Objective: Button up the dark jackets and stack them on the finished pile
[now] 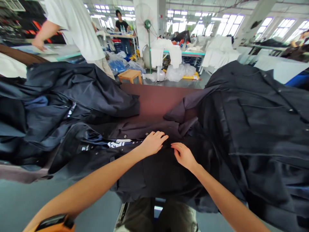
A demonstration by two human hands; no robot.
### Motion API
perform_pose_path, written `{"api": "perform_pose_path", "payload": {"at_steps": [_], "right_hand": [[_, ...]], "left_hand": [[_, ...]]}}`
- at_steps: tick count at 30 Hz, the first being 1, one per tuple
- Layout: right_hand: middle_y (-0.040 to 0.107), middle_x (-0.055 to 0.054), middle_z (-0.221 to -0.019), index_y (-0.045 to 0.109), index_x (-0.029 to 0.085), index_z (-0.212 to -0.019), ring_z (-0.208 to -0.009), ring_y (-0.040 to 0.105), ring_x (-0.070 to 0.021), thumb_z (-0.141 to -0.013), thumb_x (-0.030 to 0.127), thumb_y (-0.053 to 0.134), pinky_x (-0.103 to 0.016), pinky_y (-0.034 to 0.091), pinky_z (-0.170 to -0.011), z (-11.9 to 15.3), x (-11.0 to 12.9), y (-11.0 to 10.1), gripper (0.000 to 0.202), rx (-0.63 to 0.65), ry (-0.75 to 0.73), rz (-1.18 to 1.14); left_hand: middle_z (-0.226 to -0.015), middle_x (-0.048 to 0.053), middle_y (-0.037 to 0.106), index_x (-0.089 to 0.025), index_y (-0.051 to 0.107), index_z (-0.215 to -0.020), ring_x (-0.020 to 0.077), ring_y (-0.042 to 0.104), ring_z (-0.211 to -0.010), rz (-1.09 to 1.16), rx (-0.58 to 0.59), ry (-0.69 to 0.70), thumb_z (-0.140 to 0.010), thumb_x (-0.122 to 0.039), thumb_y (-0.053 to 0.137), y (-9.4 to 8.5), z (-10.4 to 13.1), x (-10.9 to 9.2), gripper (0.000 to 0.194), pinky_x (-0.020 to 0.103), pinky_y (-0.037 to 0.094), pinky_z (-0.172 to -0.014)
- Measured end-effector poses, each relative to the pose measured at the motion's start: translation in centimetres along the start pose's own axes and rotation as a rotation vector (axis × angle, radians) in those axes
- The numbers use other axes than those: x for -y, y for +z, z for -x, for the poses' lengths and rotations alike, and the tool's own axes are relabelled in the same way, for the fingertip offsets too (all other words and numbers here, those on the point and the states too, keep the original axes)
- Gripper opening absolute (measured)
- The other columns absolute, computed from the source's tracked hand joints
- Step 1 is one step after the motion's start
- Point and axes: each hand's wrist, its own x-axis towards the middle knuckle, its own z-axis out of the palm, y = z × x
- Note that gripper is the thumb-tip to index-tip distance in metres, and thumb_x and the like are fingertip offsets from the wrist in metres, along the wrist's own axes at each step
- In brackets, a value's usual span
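Observation:
A dark jacket (pixel 154 170) lies across the table edge in front of me, its front opening running sideways with snap buttons along it. My left hand (pixel 154 142) rests over that opening, fingers bent and closed on the jacket's front edge. Just to the right, my right hand (pixel 184 156) has its fingers curled together at the same edge; its fingertips touch the dark cloth, and what lies under them is hard to see. White lettering on a printed strip (pixel 120 143) shows inside the opening, left of my left hand.
A heap of dark jackets (pixel 270 122) rises at the right, and more dark garments (pixel 72 87) lie at the left. Between them shows the brown tabletop (pixel 154 100). Beyond stand a wooden stool (pixel 130 76), a fan (pixel 147 24) and a person in a white shirt (pixel 74 25).

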Motion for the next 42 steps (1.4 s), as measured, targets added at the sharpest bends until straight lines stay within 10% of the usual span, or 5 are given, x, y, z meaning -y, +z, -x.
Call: {"api": "perform_pose_path", "payload": {"at_steps": [5,10,15,25,42], "right_hand": [[0.055,-0.013,-0.142,0.058,0.013,-0.132,-0.133,0.05,-0.0258,-0.093,0.019,0.049,-0.048,0.041,-0.114,-0.6,-0.2,1.9,0.04,0.113,0.014,0.106],[0.04,-0.01,-0.155,0.046,0.015,-0.145,-0.145,0.033,-0.0249,-0.096,0.022,0.046,-0.05,0.027,-0.121,0.4,-0.3,2.3,0.049,0.208,0.013,0.234],[0.043,-0.01,-0.153,0.044,0.014,-0.147,-0.145,0.034,-0.0246,-0.097,0.025,0.046,-0.049,0.022,-0.122,0.1,0.0,2.2,0.051,0.222,0.041,0.258],[0.052,-0.01,-0.145,0.051,0.018,-0.141,-0.134,0.046,-0.0245,-0.097,0.026,0.048,-0.05,0.028,-0.119,0.3,0.0,2.0,0.046,0.206,0.045,0.224],[0.059,-0.013,-0.131,0.058,0.014,-0.132,-0.125,0.051,-0.0257,-0.096,0.017,0.04,-0.048,0.038,-0.112,-0.1,0.4,1.6,0.04,-0.011,0.036,0.14]], "left_hand": [[-0.099,0.009,0.067,-0.016,0.069,-0.098,0.0248,0.06,-0.101,0.023,0.031,-0.075,-0.089,-0.02,0.062,4.9,-5.1,2.0,0.012,0.035,0.045,-0.084],[-0.095,0.006,0.067,-0.017,0.07,-0.097,0.0209,0.06,-0.097,0.085,-0.017,-0.114,-0.093,-0.022,0.06,4.4,-6.0,3.6,0.012,0.033,0.047,-0.087],[-0.098,0.006,0.065,-0.018,0.07,-0.1,0.0204,0.058,-0.099,0.154,-0.057,-0.091,-0.096,-0.027,0.057,3.1,-4.8,2.0,0.016,0.033,0.047,-0.093],[-0.095,0.007,0.067,-0.015,0.071,-0.101,0.0193,0.062,-0.093,0.204,-0.015,-0.158,-0.094,-0.018,0.057,7.5,-3.1,2.1,0.016,0.034,0.051,-0.089],[-0.111,0.01,0.062,-0.014,0.065,-0.118,0.022,0.054,-0.105,0.05,-0.007,-0.073,-0.093,-0.013,0.048,6.2,-0.8,-0.7,0.03,0.036,0.046,-0.094]]}}
